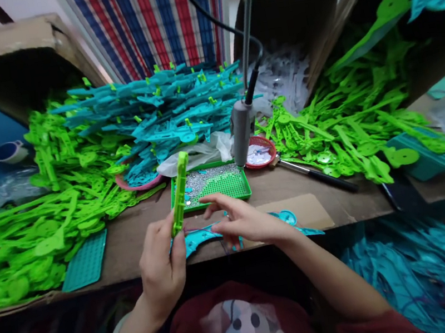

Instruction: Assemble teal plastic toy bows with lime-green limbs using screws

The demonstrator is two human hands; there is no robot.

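Observation:
My left hand (162, 260) is closed round the lower end of a long bright-green plastic part (180, 187), which stands nearly upright. On the near table edge lies a flat blue plastic part (200, 240) with a ring (287, 217) at its right end and thin wires along it. Over its middle is my right hand (243, 219), its fingers apart and half bent, with nothing visible in them. Just beyond the fingertips sits a green perforated tray (230, 189) of small metal pieces, probably screws. Part of the blue piece is hidden by my right hand.
An electric screwdriver (241, 130) hangs over the tray. Behind rises a heap of blue parts (154, 109); green parts pile up at left (61, 214) and right (335, 131). A red basket (270, 150) and a black-handled tool (330, 179) lie right of the tray.

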